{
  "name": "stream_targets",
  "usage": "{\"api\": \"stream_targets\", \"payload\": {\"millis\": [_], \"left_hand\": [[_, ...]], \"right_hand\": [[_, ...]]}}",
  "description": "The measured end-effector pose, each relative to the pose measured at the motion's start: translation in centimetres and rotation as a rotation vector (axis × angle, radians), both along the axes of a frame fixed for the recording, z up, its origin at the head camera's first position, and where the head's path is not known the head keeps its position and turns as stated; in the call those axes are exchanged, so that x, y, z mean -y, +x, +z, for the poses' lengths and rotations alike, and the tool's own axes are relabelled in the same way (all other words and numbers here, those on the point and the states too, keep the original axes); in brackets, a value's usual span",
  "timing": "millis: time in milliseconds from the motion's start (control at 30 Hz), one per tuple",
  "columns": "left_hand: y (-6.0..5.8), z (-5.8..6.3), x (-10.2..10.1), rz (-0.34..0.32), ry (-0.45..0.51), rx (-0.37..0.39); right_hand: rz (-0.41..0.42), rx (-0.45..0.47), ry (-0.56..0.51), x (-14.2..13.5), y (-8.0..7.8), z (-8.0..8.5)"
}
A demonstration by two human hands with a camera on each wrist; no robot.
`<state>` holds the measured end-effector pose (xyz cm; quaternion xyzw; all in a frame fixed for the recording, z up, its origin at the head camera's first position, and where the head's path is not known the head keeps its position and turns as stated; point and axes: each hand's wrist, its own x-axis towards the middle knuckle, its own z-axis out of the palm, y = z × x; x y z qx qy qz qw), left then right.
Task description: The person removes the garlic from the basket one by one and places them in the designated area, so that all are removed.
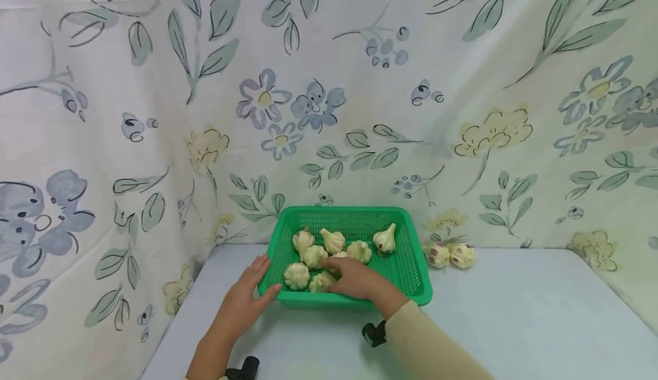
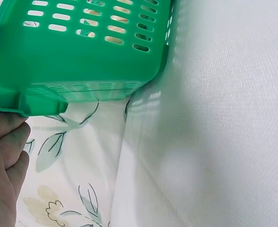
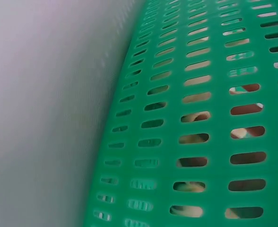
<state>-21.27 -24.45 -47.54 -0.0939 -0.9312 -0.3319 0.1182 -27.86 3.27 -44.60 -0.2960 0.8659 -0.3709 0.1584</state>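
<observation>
Touching basket rim (image 1: 308,298) with spread left hand (image 1: 243,303) and reaching over garlic (image 1: 319,282) inside with bent right hand (image 1: 357,279), cannot tell whether pinching any beneath.

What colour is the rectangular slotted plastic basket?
The basket is bright green, clearest in the head view.

No readable text, brands, numbers or signs, apparently, even in the hazy right wrist view.

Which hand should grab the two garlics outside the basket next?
Probably the right hand: it reaches into the green basket, nearer the two outside garlics on the right. The left hand touches the basket's left edge, farther away.
</observation>
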Motion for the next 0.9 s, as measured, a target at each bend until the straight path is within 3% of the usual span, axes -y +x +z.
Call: {"api": "stream_targets", "payload": {"millis": [333, 900], "left_hand": [[0.0, -0.01, 0.0, -0.004, -0.01, -0.015], [0.05, -0.06, 0.01, -0.003, -0.003, -0.028]], "right_hand": [[0.028, 0.089, 0.093, 0.07, -0.05, 0.41], [0.047, 0.104, 0.128, 0.23, -0.08, 0.24]]}}
